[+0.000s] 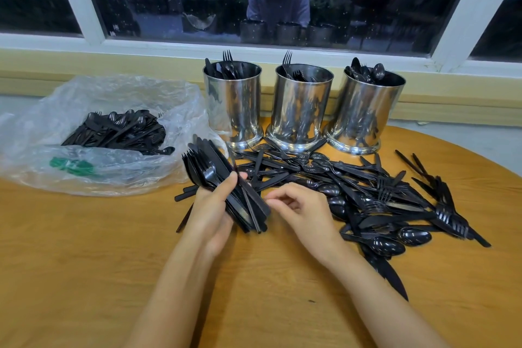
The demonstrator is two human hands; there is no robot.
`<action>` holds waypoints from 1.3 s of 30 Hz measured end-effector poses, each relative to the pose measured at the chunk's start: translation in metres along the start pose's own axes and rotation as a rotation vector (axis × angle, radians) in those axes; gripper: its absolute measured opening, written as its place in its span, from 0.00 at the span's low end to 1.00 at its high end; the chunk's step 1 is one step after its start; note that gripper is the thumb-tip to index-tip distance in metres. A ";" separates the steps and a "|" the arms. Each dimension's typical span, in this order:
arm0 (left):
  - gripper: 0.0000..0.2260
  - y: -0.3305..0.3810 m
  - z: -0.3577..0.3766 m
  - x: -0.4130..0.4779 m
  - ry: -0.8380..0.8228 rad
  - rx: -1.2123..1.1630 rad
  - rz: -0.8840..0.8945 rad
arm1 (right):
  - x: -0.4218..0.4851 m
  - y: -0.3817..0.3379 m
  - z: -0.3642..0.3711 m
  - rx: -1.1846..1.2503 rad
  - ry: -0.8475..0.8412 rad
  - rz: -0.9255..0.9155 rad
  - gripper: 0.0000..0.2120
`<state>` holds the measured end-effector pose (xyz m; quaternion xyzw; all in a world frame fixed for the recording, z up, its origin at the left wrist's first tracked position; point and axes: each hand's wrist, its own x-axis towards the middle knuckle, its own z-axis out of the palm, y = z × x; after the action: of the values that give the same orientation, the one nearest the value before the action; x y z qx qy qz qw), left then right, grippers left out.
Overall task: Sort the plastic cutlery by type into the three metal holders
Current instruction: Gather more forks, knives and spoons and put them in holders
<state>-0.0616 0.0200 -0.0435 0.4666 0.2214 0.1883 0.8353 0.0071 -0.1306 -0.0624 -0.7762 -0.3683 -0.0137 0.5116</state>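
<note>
I'm mid-sort: my left hand [211,206] has its fingers curled round a mixed bundle [226,186]; my right hand [299,209] is half-curled, empty, just beside it. Next, I'd pull 1 type; the 3 holders [300,110] stand beyond my fingertips.

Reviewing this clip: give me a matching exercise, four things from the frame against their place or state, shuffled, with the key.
Things:
1. left hand
2. plastic bag
3. right-hand holder
4. loose pile

Places or states:
A. spoon bowls show above its rim
B. spread across the right half of the table
C. grips a bundle of cutlery
D. crumpled and clear, at the far left

Pairs: 1-C, 2-D, 3-A, 4-B
</note>
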 end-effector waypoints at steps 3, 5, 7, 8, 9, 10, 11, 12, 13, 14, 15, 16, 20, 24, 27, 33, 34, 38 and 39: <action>0.06 0.002 -0.004 0.002 0.023 -0.006 0.002 | 0.003 0.004 -0.010 -0.028 0.056 0.011 0.06; 0.06 0.004 -0.007 0.004 0.025 -0.010 0.004 | 0.007 0.010 -0.016 -0.060 0.096 0.034 0.06; 0.06 0.006 -0.008 0.004 0.031 -0.010 0.008 | 0.015 0.016 -0.020 -0.140 0.096 0.047 0.07; 0.06 0.007 -0.008 0.004 0.035 -0.009 0.010 | 0.019 0.020 -0.021 -0.199 0.078 0.045 0.07; 0.06 0.007 -0.008 0.004 0.035 -0.009 0.013 | 0.024 0.022 -0.021 -0.266 0.043 0.033 0.07; 0.06 0.008 -0.008 0.003 0.031 -0.014 0.016 | 0.029 0.024 -0.020 -0.339 -0.005 0.013 0.08; 0.07 0.008 -0.008 0.002 0.028 -0.023 0.017 | 0.033 0.025 -0.018 -0.410 -0.058 -0.013 0.09; 0.06 0.009 -0.008 0.001 0.028 -0.037 0.014 | 0.038 0.026 -0.015 -0.473 -0.115 -0.035 0.11; 0.06 0.010 -0.008 0.001 0.035 -0.051 0.010 | 0.042 0.027 -0.012 -0.525 -0.170 -0.049 0.13; 0.06 0.010 -0.008 0.001 0.044 -0.068 0.003 | 0.046 0.026 -0.009 -0.575 -0.218 -0.054 0.14; 0.06 0.011 -0.008 0.001 0.053 -0.085 -0.004 | 0.049 0.026 -0.007 -0.627 -0.254 -0.061 0.16; 0.07 0.011 -0.009 0.002 0.056 -0.104 -0.012 | 0.051 0.025 -0.005 -0.673 -0.275 -0.067 0.17; 0.06 0.010 -0.013 0.006 0.043 -0.135 -0.048 | 0.052 0.022 -0.006 -0.801 -0.315 -0.144 0.12; 0.08 0.010 -0.012 0.006 0.027 -0.176 -0.033 | 0.045 0.020 -0.012 -0.786 -0.285 -0.185 0.10; 0.08 0.009 -0.012 0.007 0.019 -0.197 -0.056 | 0.037 0.018 -0.021 -0.650 -0.108 -0.106 0.09; 0.05 0.007 -0.010 0.006 -0.003 -0.210 -0.043 | 0.025 0.012 -0.041 -0.367 0.124 0.194 0.09; 0.04 0.008 -0.009 0.005 -0.002 -0.218 -0.035 | 0.023 0.010 -0.043 -0.276 0.147 0.257 0.09; 0.05 0.004 -0.002 0.002 -0.016 -0.203 -0.047 | 0.012 -0.004 -0.043 0.067 0.127 0.404 0.10; 0.04 0.002 -0.001 0.002 -0.020 -0.194 -0.054 | 0.009 -0.010 -0.041 0.158 0.115 0.422 0.10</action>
<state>-0.0613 0.0230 -0.0425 0.3791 0.2062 0.1814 0.8836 0.0221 -0.1566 -0.0320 -0.7914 -0.1682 0.0781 0.5825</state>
